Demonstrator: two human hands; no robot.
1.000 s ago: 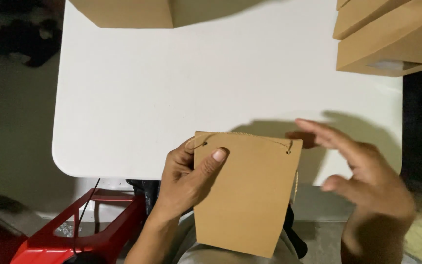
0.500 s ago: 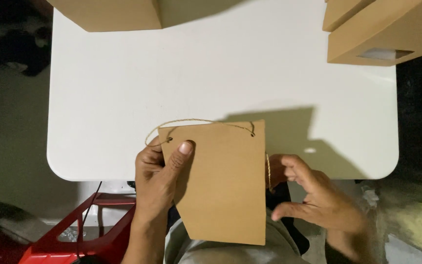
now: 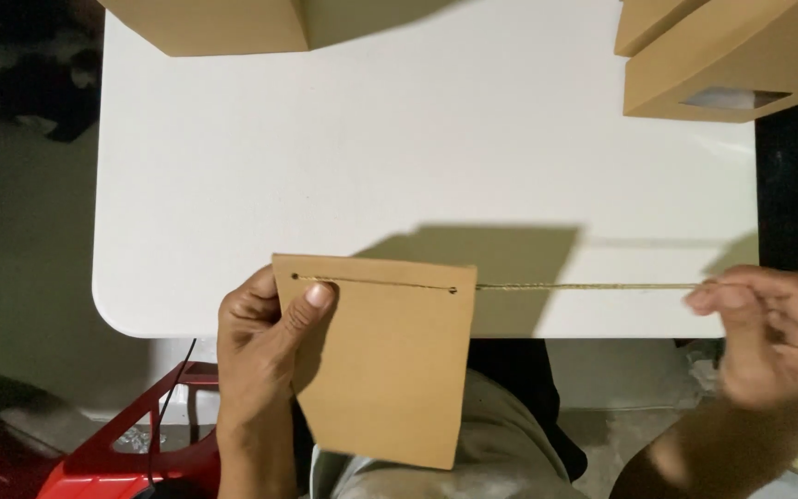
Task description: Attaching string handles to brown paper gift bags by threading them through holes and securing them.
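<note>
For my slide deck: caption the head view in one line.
Left hand holds a brown paper bag while right hand pulls its twine taut.

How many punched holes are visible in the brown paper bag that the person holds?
2. Both are near the top edge of the brown paper bag: one hole beside the left hand, the other hole at the right corner. More may be hidden behind.

Two bare hands [image 3: 265, 351], forearms unsleeved, no rings, light grey trousers [image 3: 501, 434]
</note>
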